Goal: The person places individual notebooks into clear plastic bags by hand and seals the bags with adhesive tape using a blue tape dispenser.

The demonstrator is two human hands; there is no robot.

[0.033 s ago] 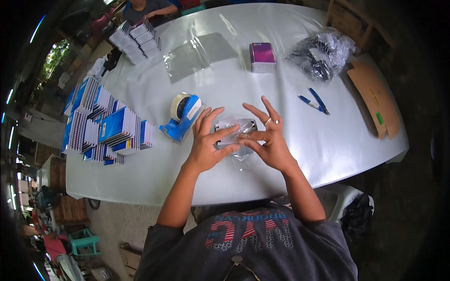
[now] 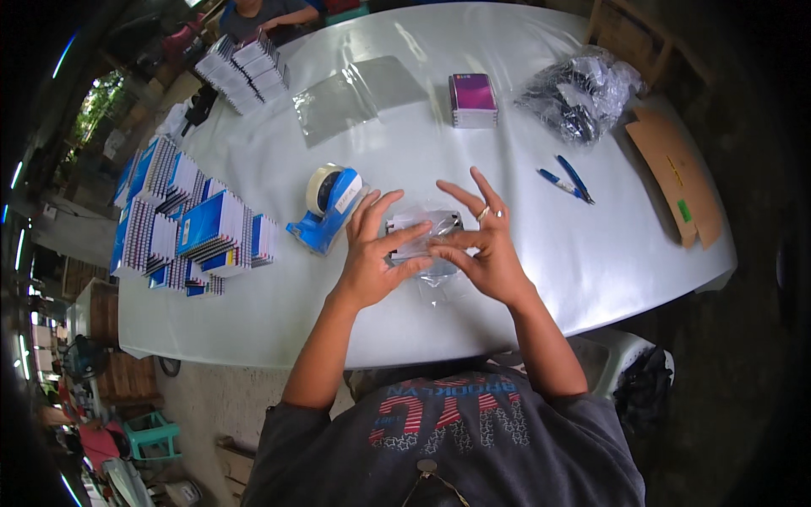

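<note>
My left hand point(image 2: 370, 258) and my right hand point(image 2: 488, 253) meet over the near middle of the white table point(image 2: 591, 253). Between them they pinch a small clear plastic bag point(image 2: 422, 235) with a flat pale pack inside. Thumbs and forefingers press on the bag while the other fingers spread upward. The bag's lower end point(image 2: 441, 286) lies on the table below my palms. A ring shows on my right hand. A blue tape dispenser point(image 2: 325, 207) with a roll of clear tape stands just left of my left hand.
Stacks of small blue-and-white booklets point(image 2: 190, 232) crowd the left side, more white stacks point(image 2: 245, 72) at the far left. Clear sleeves point(image 2: 355, 97), a purple-topped stack point(image 2: 473, 97), a bag of black items point(image 2: 579, 89), two blue pens point(image 2: 566, 182) and cardboard point(image 2: 676, 173) lie beyond. Another person point(image 2: 266, 13) sits opposite.
</note>
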